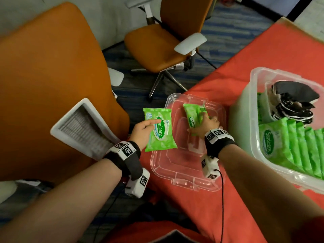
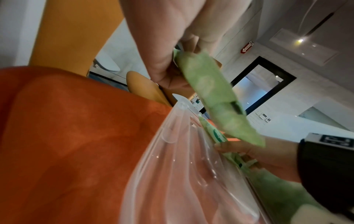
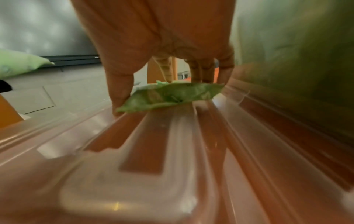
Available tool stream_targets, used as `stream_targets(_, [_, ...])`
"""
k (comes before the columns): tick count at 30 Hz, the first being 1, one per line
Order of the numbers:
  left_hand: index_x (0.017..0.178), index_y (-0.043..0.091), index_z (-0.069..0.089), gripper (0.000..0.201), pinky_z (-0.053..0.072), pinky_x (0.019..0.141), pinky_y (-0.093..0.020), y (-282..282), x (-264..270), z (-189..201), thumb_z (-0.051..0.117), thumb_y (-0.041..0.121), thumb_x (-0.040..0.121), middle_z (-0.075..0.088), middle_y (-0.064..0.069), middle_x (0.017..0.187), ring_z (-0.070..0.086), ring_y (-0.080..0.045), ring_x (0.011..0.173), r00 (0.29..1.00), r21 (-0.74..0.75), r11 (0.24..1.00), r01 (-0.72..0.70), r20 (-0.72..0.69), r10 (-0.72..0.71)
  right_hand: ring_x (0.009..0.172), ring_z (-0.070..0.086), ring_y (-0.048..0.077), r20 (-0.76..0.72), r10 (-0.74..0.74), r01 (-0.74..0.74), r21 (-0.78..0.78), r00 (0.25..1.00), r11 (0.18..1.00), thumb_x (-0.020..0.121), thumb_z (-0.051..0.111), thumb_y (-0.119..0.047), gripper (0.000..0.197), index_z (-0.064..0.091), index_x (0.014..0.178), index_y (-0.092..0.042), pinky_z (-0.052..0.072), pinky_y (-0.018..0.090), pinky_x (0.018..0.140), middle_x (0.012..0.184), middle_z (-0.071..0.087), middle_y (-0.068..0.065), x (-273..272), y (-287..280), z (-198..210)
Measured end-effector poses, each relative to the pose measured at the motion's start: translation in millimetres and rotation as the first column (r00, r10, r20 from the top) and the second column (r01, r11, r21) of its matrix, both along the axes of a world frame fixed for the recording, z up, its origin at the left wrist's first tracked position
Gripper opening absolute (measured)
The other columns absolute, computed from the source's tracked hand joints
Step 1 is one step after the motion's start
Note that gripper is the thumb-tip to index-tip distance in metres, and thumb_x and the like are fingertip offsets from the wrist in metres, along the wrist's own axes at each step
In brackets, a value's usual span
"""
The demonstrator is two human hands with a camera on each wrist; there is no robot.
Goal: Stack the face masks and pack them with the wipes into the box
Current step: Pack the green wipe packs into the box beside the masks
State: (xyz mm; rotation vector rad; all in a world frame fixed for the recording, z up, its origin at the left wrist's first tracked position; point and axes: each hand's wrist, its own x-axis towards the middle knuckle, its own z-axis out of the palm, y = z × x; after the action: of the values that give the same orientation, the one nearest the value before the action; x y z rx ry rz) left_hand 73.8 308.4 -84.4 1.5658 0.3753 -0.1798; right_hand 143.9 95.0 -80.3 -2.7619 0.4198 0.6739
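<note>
We note a clear, glossy hard-plastic lid (image 1: 177, 165), smooth with moulded ridges, catching highlights. Under it, matt orange-red woven cloth (image 1: 233, 199), softly creased. Green wipes packs (image 1: 158, 130) in thin plastic film, slick with a slight sheen, crinkled where gripped (image 3: 170, 95). The large translucent plastic box (image 1: 245, 109) looks frosted, semi-gloss at the rim. Black face masks (image 1: 294, 100) inside read as matt fabric. Orange office chair (image 1: 157, 41): matt upholstery, pale smooth plastic armrests, shiny metal legs.
</note>
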Motion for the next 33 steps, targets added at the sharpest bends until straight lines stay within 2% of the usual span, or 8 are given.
stream_targets(6, [0.108, 0.008, 0.067, 0.022, 0.04, 0.088, -0.017, -3, 9, 2, 0.053, 0.009, 0.092, 0.064, 0.0, 0.11, 0.057, -0.008, 0.102, 0.998, -0.013, 1.0, -0.013, -0.069, 0.012, 0.114, 0.048, 0.038, 0.17, -0.207, 0.161, 0.25, 0.964, 0.955, 0.08, 0.053, -0.047, 0.063, 0.036, 0.134, -0.018, 0.04, 0.045, 0.099, 0.124, 0.047, 0.022, -5, 20, 23])
stream_targets(10, [0.098, 0.013, 0.068, 0.022, 0.049, 0.087, -0.032, -13, 18, 18, 0.057, 0.031, 0.09, 0.068, -0.002, 0.098, 0.064, -0.018, 0.098, 0.988, -0.183, 0.981, -0.065, -0.151, 0.038, 0.078, 0.056, 0.027, -0.225, -0.445, 0.302, 0.947, 0.867, 0.108, 0.062, 0.046, -0.027, 0.053, 0.055, 0.109, -0.004, 0.045, 0.036, 0.073, 0.089, 0.061, 0.012, -22, 38, 50])
stream_targets(12, [0.094, 0.018, 0.069, 0.024, 0.048, 0.093, -0.037, -20, 22, 27, 0.058, 0.038, 0.087, 0.069, -0.005, 0.102, 0.064, -0.022, 0.102, 0.991, -0.288, 0.957, -0.043, -0.134, 0.004, 0.073, 0.061, 0.025, -0.375, -0.318, 0.375, 0.925, 0.871, -0.065, 0.072, 0.039, -0.02, 0.037, 0.061, 0.098, -0.005, 0.045, 0.033, 0.071, 0.085, 0.067, 0.012, -32, 43, 64])
stream_targets(17, [0.106, 0.008, 0.064, 0.02, 0.054, 0.083, -0.039, -39, 23, 50, 0.061, 0.011, 0.086, 0.069, -0.009, 0.096, 0.067, -0.023, 0.086, 0.999, -0.345, 0.938, 0.015, -0.038, -0.03, 0.068, 0.058, 0.023, -0.041, -0.423, 0.203, 0.916, 0.905, 0.346, 0.079, 0.041, -0.003, 0.024, 0.063, 0.087, 0.005, 0.046, 0.027, 0.059, 0.072, 0.062, 0.009, -39, 37, 71])
stream_targets(21, [0.099, 0.02, 0.061, 0.022, 0.052, 0.081, -0.037, -53, 24, 66, 0.058, 0.002, 0.087, 0.068, -0.002, 0.094, 0.066, -0.018, 0.085, 0.997, -0.302, 0.951, 0.067, 0.051, -0.054, 0.113, 0.046, 0.028, 0.387, -0.185, -0.053, 0.528, 0.903, 0.848, 0.087, 0.057, -0.029, 0.042, 0.051, 0.126, -0.016, 0.038, 0.034, 0.096, 0.117, 0.056, 0.016, -43, 28, 75])
stream_targets(26, [0.141, 0.033, 0.022, 0.068, 0.052, 0.086, -0.042, -67, 25, 91, 0.046, -0.006, 0.09, 0.06, -0.007, 0.119, 0.062, -0.024, 0.102, 0.99, -0.457, 0.879, 0.136, 0.102, -0.1, 0.123, 0.049, 0.026, 0.305, -0.194, -0.138, 0.795, 0.932, 0.591, 0.084, 0.056, -0.015, 0.088, -0.003, 0.145, -0.039, 0.04, 0.05, 0.104, 0.139, 0.044, 0.009, -55, 19, 95])
stream_targets(30, [0.146, 0.037, 0.006, 0.087, 0.042, 0.101, -0.04, -65, 23, 97, 0.048, -0.006, 0.084, 0.043, -0.003, 0.142, 0.051, -0.019, 0.121, 0.951, -0.39, 0.869, 0.304, 0.176, -0.254, 0.119, 0.05, -0.003, 0.388, -0.139, -0.264, 0.809, 0.911, 0.526, 0.081, 0.06, 0.006, 0.092, 0.014, 0.135, -0.051, 0.045, 0.026, 0.099, 0.135, 0.044, -0.017, -69, -9, 133])
stream_targets(33, [0.131, 0.047, 0.03, 0.067, 0.043, 0.097, -0.028, -50, 16, 103, 0.053, 0.005, 0.085, 0.048, 0.005, 0.134, 0.051, -0.007, 0.117, 0.817, -0.118, 0.825, 0.553, 0.27, -0.509, 0.113, 0.052, -0.004, 0.584, -0.222, -0.285, 0.649, 0.78, 0.706, 0.079, 0.062, 0.006, 0.081, 0.029, 0.135, -0.043, 0.04, 0.016, 0.097, 0.133, 0.049, -0.01, -89, -31, 162])
